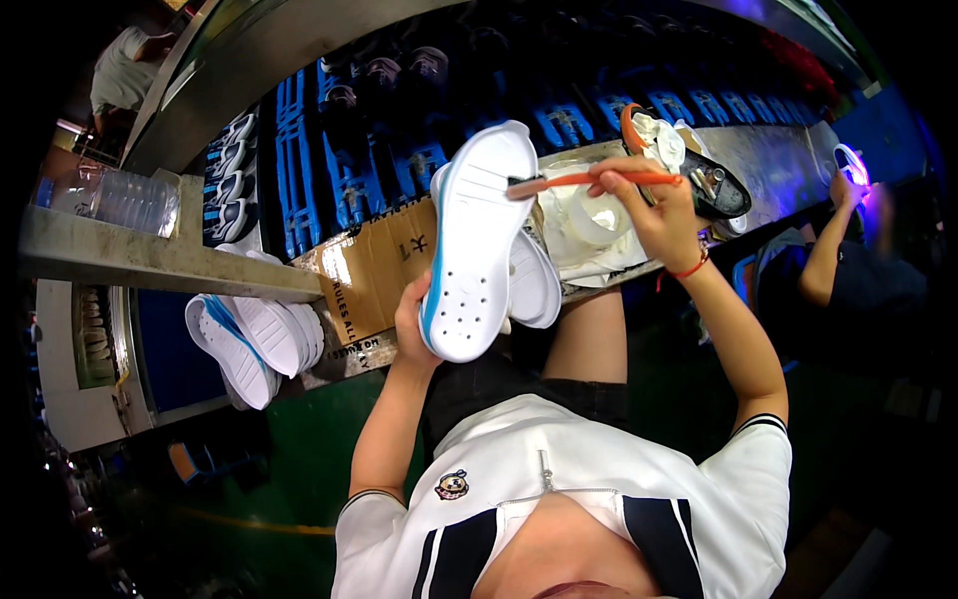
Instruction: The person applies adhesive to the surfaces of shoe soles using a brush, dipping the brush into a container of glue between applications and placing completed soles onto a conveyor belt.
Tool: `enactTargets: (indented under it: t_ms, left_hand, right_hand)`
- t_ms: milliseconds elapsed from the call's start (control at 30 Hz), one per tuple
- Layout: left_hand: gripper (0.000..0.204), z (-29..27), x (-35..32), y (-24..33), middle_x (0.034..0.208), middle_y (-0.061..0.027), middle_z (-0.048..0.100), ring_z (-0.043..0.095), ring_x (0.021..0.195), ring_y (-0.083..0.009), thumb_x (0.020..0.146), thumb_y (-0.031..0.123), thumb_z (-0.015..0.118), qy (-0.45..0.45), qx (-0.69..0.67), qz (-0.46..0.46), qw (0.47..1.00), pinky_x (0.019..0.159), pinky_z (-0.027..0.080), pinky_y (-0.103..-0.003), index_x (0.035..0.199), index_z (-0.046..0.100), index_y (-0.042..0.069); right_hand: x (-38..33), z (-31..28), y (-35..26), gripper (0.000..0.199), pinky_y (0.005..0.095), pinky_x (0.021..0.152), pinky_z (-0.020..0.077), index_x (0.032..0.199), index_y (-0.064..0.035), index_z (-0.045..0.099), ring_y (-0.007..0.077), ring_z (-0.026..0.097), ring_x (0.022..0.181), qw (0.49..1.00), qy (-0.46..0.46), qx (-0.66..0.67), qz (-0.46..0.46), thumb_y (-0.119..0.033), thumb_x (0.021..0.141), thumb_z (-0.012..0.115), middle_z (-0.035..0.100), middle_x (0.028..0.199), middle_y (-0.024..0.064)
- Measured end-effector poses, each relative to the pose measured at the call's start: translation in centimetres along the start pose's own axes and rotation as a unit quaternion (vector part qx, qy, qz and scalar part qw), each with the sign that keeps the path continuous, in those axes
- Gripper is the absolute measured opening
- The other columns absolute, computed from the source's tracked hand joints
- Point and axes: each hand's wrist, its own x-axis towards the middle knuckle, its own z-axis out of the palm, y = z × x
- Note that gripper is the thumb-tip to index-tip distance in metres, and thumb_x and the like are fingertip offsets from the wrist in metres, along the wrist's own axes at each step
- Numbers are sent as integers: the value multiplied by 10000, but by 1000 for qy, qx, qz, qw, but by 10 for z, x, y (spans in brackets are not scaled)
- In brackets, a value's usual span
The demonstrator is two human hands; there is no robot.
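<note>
My left hand [412,324] grips a white shoe sole [469,260] with a blue side stripe by its edge, near the end with small holes. The sole is held up with its inner face towards me. In my right hand [654,215] is an orange-handled brush [579,180]. Its dark bristles reach the upper right part of the sole; I cannot tell whether they press on it. Behind the held sole, another white sole [536,282] shows in part. Below the brush, a whitish translucent round container [602,218] stands on a pale sheet.
Stacked white soles [269,334] lie on the left beside a cardboard sheet [364,265]. A dark tray [720,190] with crumpled white material is at the right. Blue racks [564,122] carry dark shoes along the far side. Another person's arm [826,250] works at the far right.
</note>
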Motion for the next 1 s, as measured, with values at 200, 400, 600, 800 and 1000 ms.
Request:
enactTargets:
  t_ms: [200, 400, 600, 800, 1000]
  left_hand:
    - [597, -16, 3, 5, 1234, -166, 640, 668, 1064, -245, 986, 416, 382, 232, 113, 115, 959, 933, 536, -369, 1362, 479, -37]
    - [543, -20, 13, 9, 1225, -152, 641, 650, 1083, -240, 980, 410, 427, 291, 143, 195, 926, 947, 506, -366, 1326, 516, 1]
    - [548, -12, 5, 10, 1184, -144, 654, 661, 1048, -240, 972, 432, 438, 293, 107, 147, 939, 920, 522, -363, 1303, 525, 4]
    - [698, 13, -18, 2, 1186, -269, 604, 667, 945, -364, 978, 490, 379, 120, 45, 19, 992, 728, 598, -455, 1396, 408, -69]
    - [770, 17, -24, 7, 1207, -347, 535, 647, 813, -439, 969, 536, 372, 59, -17, 3, 998, 567, 593, -495, 1409, 363, -95]
  right_hand:
    - [-13, 31, -21, 120, 316, 797, 456, 1011, -5, 701, 184, 650, 832, 998, -37, -30, -52, -54, 927, 632, 736, 853, 69]
    - [-25, 52, -29, 93, 319, 774, 452, 951, -44, 727, 198, 643, 757, 990, -47, -60, -119, -82, 881, 679, 723, 801, 41]
    - [-17, 56, -34, 215, 257, 716, 465, 969, 50, 709, 129, 634, 686, 943, -84, 258, 193, -138, 944, 609, 727, 790, 106]
    - [51, 25, 13, 254, 254, 735, 489, 991, 57, 705, 133, 647, 718, 960, 87, 204, 170, -178, 952, 616, 725, 829, 118]
    - [59, 7, 5, 241, 261, 784, 515, 993, 66, 694, 148, 675, 773, 976, -61, 175, 115, -158, 969, 609, 722, 839, 130]
